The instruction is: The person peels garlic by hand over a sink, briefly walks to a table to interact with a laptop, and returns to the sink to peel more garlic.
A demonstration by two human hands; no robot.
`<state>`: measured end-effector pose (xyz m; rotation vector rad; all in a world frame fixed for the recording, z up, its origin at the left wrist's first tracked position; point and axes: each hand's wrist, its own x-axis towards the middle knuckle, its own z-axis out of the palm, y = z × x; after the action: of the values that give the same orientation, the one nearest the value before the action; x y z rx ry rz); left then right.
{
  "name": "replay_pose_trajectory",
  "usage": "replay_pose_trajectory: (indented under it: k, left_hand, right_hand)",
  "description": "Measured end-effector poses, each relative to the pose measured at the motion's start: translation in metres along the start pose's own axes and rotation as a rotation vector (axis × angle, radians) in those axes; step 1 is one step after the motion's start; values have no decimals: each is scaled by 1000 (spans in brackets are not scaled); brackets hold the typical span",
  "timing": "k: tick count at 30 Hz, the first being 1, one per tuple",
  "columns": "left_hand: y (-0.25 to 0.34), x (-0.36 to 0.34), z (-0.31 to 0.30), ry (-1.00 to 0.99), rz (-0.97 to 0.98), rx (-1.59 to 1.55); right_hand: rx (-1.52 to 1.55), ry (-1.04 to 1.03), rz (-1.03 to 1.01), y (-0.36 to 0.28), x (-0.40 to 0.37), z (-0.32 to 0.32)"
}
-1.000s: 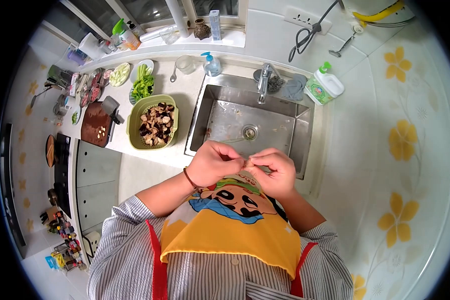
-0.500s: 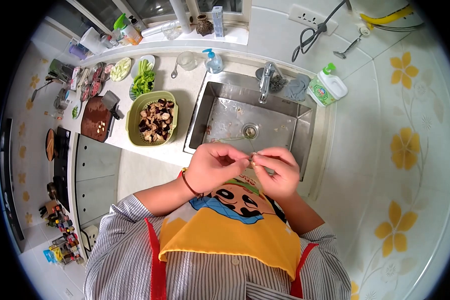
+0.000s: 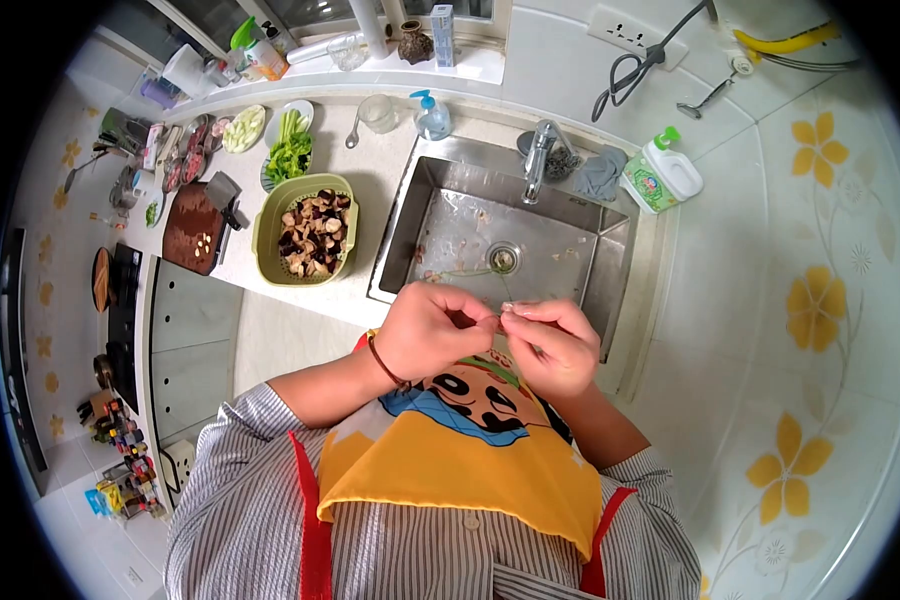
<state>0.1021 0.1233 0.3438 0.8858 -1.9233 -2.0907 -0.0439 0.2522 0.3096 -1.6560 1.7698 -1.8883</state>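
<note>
My left hand [image 3: 432, 325] and my right hand [image 3: 555, 345] meet above the sink's near edge, thumbs and fingers pinched together. Between the fingertips is a small pale bit, too small to name for certain. A thin green stalk [image 3: 470, 271], like a slender scallion, lies bent across the sink floor near the drain, and a fine strand rises from it toward my right fingertips. Both hands appear to pinch its pale end, though the fingers cover most of it. The steel sink [image 3: 598, 272] has small scraps scattered over its wet bottom.
Left of the sink stands a green colander [image 3: 266, 262] with chopped dark-skinned pieces. Beyond it are a plate of green vegetables [image 3: 288, 158] and a brown cutting board [image 3: 185, 225] with pale cloves and a cleaver [image 3: 222, 195]. A faucet [image 3: 540, 160] and soap bottle [image 3: 432, 118] stand behind.
The view has shifted slightly. My fingertips have shifted a little against each other, still pinched together; the strand beneath them hangs steeper.
</note>
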Motion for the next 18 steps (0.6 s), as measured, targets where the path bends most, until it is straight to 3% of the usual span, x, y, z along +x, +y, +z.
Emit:
replay_pose_trajectory:
  k: [10, 13, 15, 18]
  left_hand:
    - [-3, 3, 4, 46, 23, 75]
    - [-10, 5, 4, 12, -1, 15]
    - [-14, 6, 5, 58, -12, -82]
    - [-19, 9, -5, 57, -31, -86]
  right_hand:
    - [23, -2, 63, 4, -5, 0]
    - [142, -50, 186, 7, -11, -2]
    - [404, 17, 451, 8, -18, 3]
    - [682, 43, 576, 13, -23, 0]
